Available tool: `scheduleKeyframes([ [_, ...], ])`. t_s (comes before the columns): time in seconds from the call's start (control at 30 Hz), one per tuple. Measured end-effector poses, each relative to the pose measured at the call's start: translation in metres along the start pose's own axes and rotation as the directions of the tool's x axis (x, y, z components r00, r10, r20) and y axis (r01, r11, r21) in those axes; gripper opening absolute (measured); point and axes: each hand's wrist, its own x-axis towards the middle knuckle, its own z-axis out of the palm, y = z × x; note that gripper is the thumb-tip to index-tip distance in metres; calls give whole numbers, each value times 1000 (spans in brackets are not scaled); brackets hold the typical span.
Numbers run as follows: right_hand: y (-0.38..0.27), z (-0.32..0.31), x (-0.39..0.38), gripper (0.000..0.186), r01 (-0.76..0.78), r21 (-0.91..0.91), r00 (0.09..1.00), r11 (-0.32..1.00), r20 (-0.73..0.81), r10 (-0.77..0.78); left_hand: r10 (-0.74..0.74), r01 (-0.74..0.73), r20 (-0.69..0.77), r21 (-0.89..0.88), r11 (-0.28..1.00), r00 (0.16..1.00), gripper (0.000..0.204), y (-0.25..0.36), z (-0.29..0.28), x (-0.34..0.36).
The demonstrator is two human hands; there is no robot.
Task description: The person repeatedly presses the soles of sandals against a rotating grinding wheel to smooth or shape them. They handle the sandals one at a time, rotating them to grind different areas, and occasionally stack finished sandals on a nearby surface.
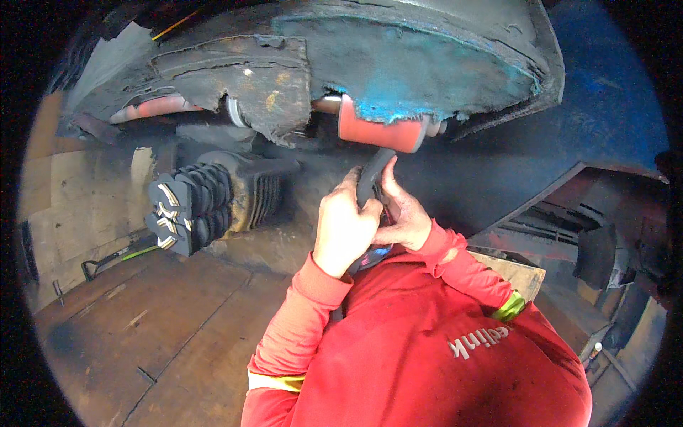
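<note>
Both my hands grip a dark, flat, sole-like piece [370, 176] just below a red cylindrical grinding wheel [380, 128]; whether they touch I cannot tell. My left hand [347, 220] is wrapped on the piece's left side, and my right hand [405, 213] holds it from the right, fingers up along it. The lower part of the piece is hidden by my hands. The wheel sticks out beneath a worn dark hood [427, 71] stained blue. To the left, several dark flip-flops with striped straps [186, 210] are stacked beside several dark sole pieces [263, 199].
A second red wheel [156, 107] shows under the hood at left. A green-and-black long-handled tool [131, 252] lies by the left board wall [60, 192]. At right stand a dark metal frame [533, 228] and a wooden board [512, 274]. The brown floor boards [128, 356] spread at lower left.
</note>
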Motion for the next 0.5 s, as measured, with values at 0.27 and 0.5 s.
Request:
scheduleKeyframes([
  [0.27, 0, -14, 8, 136, -101, 203, 993, 974, -45, 112, -62, 61, 102, 10, 998, 993, 38, 2, 15, 24],
  [0.5, 7, -8, 3, 135, 61, -102, 998, 993, 26, -59, -136, 143, 80, -86, 986, 987, 51, -14, 9, -1],
])
